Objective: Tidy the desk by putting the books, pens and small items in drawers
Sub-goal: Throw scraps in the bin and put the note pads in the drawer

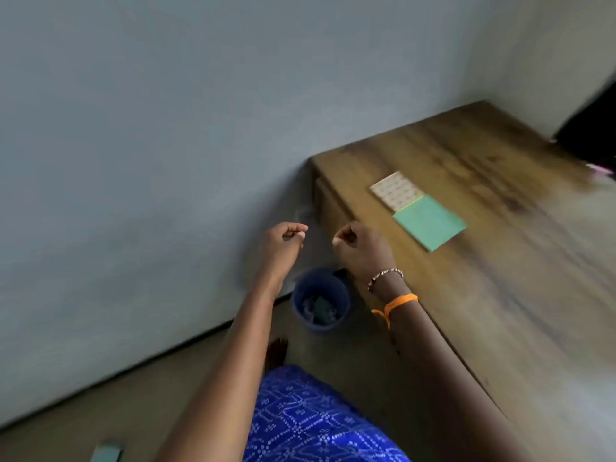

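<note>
The person is standing at the near left corner of the wooden desk (500, 261), both arms reaching out over the floor beside it. The left hand (283, 243) is hovering in the air with its fingers curled in toward the palm, thumb meeting fingertips, and nothing is showing in it; the right hand (358, 245) is doing much the same just beside it, curled into a loose fist with nothing visible inside, though the picture is smeared enough that something very small could be escaping me. A beaded bracelet (385, 276) and an orange thread (398, 303) are sitting round the right wrist. Below the two hands a dark blue bin (320, 300) is standing on the floor against the desk's left side, near the wall, with some crumpled bits lying in it. On the desk, close to its left edge, a green notebook (430, 223) is lying flat, and a pale patterned booklet (395, 190) is lying just behind it, their corners touching. A dark shape (590, 131) is sitting at the far right edge of the desk, too blurred to name. A blue patterned garment (316, 421) is filling the bottom of the view
</note>
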